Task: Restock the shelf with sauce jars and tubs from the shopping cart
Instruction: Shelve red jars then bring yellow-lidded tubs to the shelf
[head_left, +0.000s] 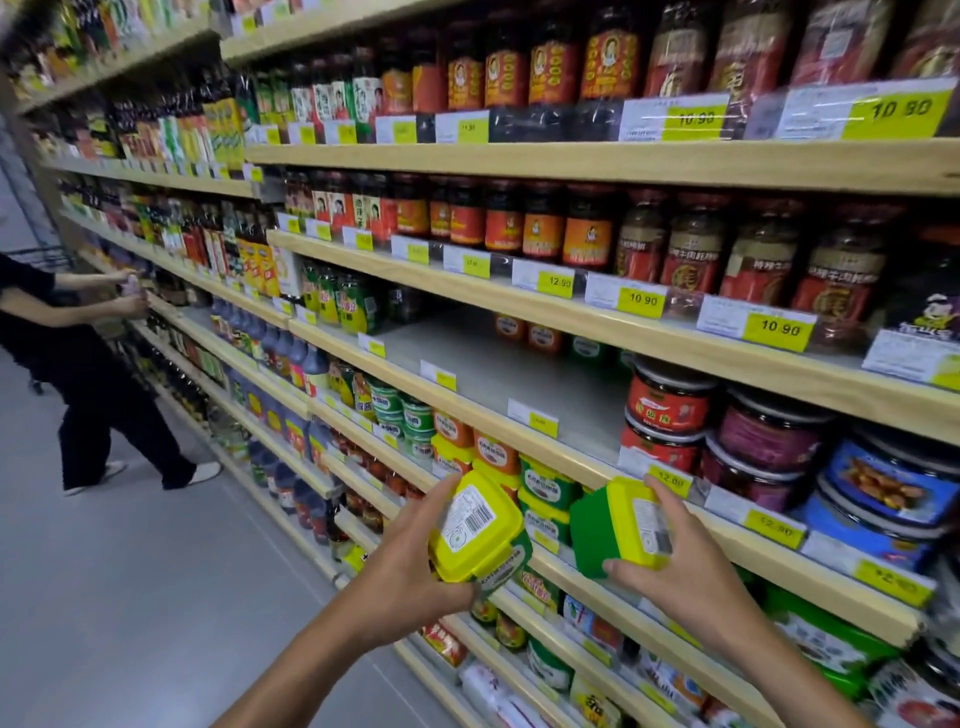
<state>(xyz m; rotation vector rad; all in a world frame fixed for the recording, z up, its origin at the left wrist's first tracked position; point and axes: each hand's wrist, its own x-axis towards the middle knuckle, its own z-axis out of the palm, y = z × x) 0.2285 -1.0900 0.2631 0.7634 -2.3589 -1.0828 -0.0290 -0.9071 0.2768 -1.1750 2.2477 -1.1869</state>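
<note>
Head view. Nearest the lens: two bare forearms reaching forward, each hand carrying one tub.

Left hand (410, 566) is gripping a square green plastic tub with a yellow lid (475, 525), fingers curling under the base and thumb lying along the far edge. The lid is tilting toward the camera, barcode label showing, probably so the product can be checked against the shelf row.

Right hand (675, 566) is gripping a second green tub with a yellow lid (618, 525), turned on its side with the lid facing right. The thumb is pressing the lower edge and the fingers are wrapping over the labelled top.

Both tubs are hanging in the air just in front of the pale wooden shelving, apart from each other and not touching any board. One in each hand likely means fewer trips to the cart, which is not in view.

Directly behind them, matching green and yellow tubs (545, 493) are sitting stacked two high. That row looks like the destination.

One board up, a bare grey stretch of shelf (519, 364) is lying open beside round red-labelled tubs (670, 410), with yellow price tags (533, 417) along its lip. That is the other possible slot.

Far left, another person in dark clothes (78, 364) is reaching into the shelves.
</note>
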